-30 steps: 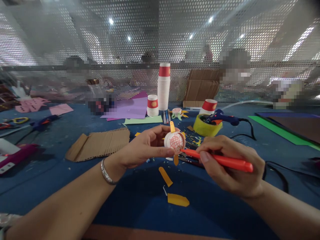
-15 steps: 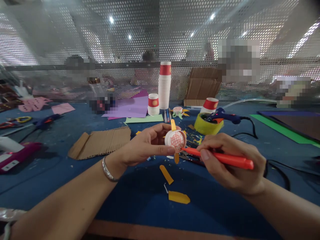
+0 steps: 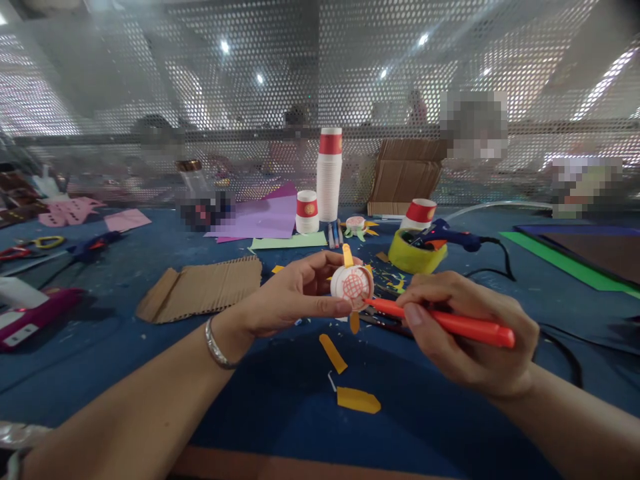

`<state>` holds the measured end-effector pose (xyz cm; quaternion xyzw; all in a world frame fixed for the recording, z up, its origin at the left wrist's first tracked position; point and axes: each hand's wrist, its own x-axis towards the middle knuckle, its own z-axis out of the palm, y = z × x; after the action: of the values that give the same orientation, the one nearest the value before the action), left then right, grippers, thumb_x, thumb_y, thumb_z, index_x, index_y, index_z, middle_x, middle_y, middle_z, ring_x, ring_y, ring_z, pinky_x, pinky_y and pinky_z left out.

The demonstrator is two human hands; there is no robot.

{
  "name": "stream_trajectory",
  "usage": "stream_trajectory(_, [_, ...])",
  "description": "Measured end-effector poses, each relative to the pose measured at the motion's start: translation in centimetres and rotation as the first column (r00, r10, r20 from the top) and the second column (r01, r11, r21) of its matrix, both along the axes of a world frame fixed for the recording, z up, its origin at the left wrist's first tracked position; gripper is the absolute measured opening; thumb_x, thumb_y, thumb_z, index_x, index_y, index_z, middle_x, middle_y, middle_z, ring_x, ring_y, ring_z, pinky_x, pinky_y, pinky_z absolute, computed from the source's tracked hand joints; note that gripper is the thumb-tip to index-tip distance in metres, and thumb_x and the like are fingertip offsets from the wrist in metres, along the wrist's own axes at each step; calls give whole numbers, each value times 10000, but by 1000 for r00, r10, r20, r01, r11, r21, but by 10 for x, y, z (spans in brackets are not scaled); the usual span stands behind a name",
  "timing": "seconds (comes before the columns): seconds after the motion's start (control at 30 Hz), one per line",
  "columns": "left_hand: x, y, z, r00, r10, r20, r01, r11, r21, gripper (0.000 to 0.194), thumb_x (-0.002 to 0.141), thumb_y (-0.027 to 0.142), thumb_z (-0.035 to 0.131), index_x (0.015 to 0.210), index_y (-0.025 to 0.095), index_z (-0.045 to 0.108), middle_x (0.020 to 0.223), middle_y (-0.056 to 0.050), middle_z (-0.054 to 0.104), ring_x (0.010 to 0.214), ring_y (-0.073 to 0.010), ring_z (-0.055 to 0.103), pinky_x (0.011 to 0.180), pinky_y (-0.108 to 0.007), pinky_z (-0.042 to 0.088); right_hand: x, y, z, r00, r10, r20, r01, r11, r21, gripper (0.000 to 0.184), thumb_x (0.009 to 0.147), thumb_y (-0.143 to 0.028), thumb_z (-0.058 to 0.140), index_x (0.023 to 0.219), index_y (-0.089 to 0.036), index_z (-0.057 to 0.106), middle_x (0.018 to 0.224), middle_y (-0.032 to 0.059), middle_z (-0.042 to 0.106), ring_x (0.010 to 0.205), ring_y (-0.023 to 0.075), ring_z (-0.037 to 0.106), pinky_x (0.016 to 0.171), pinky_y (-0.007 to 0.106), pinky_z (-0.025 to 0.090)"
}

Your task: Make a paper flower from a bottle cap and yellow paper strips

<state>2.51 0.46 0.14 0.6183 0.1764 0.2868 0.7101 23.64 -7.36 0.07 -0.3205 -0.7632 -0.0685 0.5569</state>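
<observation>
Between the thumb and fingers of my left hand is a small white paper cup base, its round face turned toward me. Red crossing lines cover that face, and yellow paper strips stick out above and below it. My right hand grips a red marker, the tip at the lower right of the drawn face. Below the hands lie two yellow paper pieces and a thin white scrap on the blue table.
A tall stack of paper cups stands at the back. A glue gun rests on a yellow tape roll at right. Flat cardboard lies left, near another glue gun. Behind is a perforated metal screen.
The marker and right hand have shifted slightly right and down. My left hand keeps its hold on the cup base. The whole view has moved a little.
</observation>
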Motion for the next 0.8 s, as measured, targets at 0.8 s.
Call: stream_trajectory(0.8, [2,1,-3,1000,-19,-18,20,1000,13,405,748,137,846,1069,205,608,1026,-28,683,946,-145,638,868,-292,471,-5,-1,-1,997,65,32,-64,997,-33,174,822,-61,590,850,-231,620,693,-12,702,540,129,660,517,262,554])
